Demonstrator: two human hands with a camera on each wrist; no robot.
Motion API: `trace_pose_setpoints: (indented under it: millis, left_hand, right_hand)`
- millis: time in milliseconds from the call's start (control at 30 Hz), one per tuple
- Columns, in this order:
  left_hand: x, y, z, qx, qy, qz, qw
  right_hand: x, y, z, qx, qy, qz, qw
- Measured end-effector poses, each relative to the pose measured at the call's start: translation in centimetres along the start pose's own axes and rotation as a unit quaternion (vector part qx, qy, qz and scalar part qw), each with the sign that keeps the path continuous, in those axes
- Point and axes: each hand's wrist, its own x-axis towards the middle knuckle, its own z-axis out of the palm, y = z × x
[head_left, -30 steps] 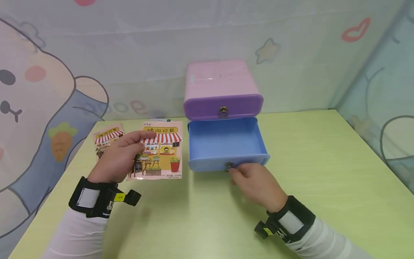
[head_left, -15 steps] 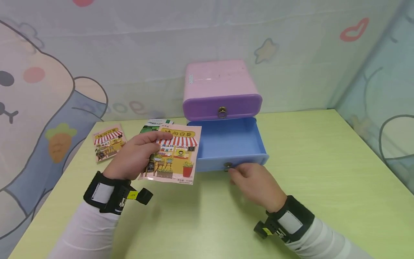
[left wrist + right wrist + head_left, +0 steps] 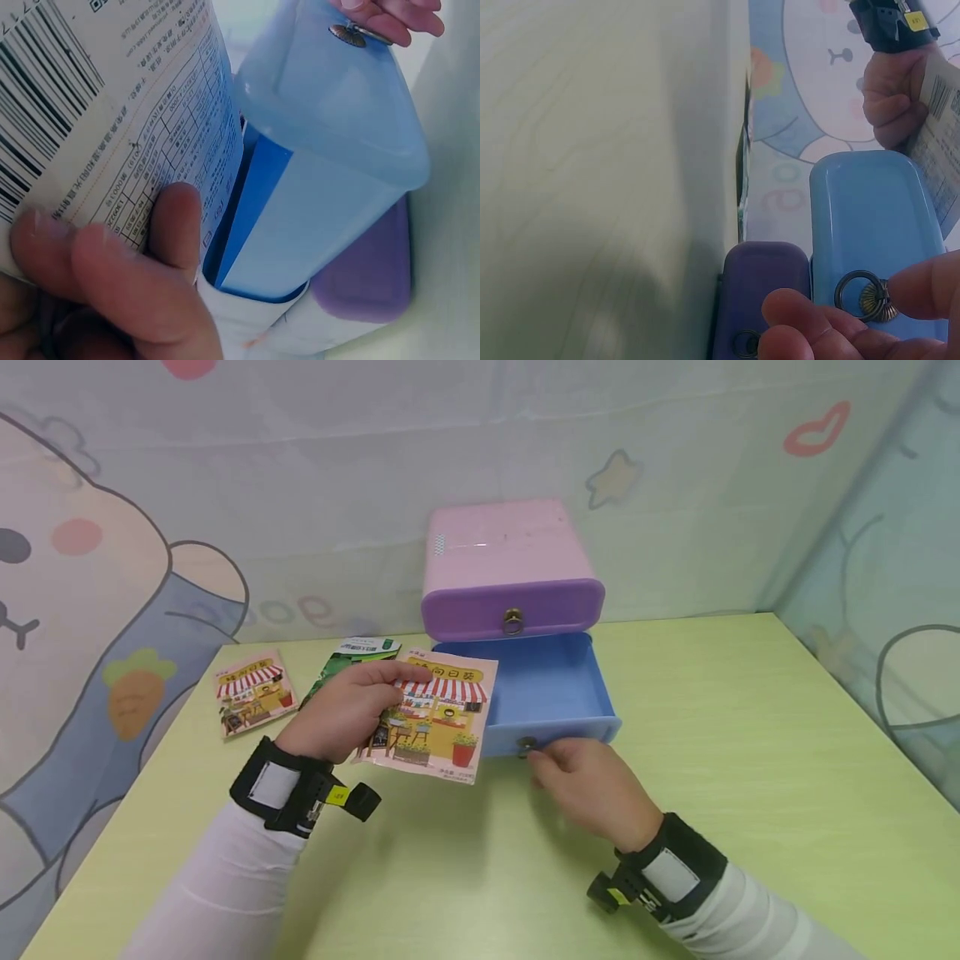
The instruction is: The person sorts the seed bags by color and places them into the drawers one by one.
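Observation:
My left hand point(image 3: 341, 714) grips a pink packet point(image 3: 442, 727) by its left edge, thumb on the illustrated front. Its printed back point(image 3: 127, 97), with barcode and table, faces the left wrist camera, fingers curled against it. In the head view, the packet covers the left part of a pulled-out blue drawer point(image 3: 558, 731). My right hand point(image 3: 600, 793) is at that drawer's front, thumb and fingers about the brass ring pull point(image 3: 855, 296). Bare blue bottom shows inside the drawer. Above it, a purple drawer point(image 3: 472, 612) is closed in the pink cabinet point(image 3: 510, 539).
Left of the cabinet lie another pink packet point(image 3: 255, 693) and a green-and-white packet point(image 3: 360, 653), partly covered by my left hand. Another purple drawer point(image 3: 765, 262) sits below the blue one. A printed cloth point(image 3: 337, 510) hangs behind the light green table point(image 3: 720, 710).
My left hand has carried the pink packet rightward, from beside the blue drawer to over its left part. The green-and-white packet has come into view. My right hand stays at the ring pull.

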Motion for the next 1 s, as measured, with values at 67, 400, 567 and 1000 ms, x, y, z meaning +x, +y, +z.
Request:
trace_pose_setpoints:
  millis: [67,400,567,1000]
  left_hand:
    - [0.4,0.1,0.2,0.016,0.006,-0.005,0.9998]
    - [1.6,1.1,1.5,0.014,-0.007,-0.018,0.9997]
    - [1.8,1.4,2.1,0.018,-0.034,-0.006,0.9992]
    - [3.6,1.2,2.7,0.105,-0.042,0.019,0.9934]
  right_hand:
    - [0.0,0.0,0.0,0.001,-0.002,-0.001,1.0]
    - [0.0,0.0,0.0,-0.001,-0.006,0.003,1.0]
    - [0.0,0.0,0.0,0.003,-0.011,0.01,0.9999]
    - [0.0,-0.1,-0.1,0.001,-0.012,0.01,0.9999]
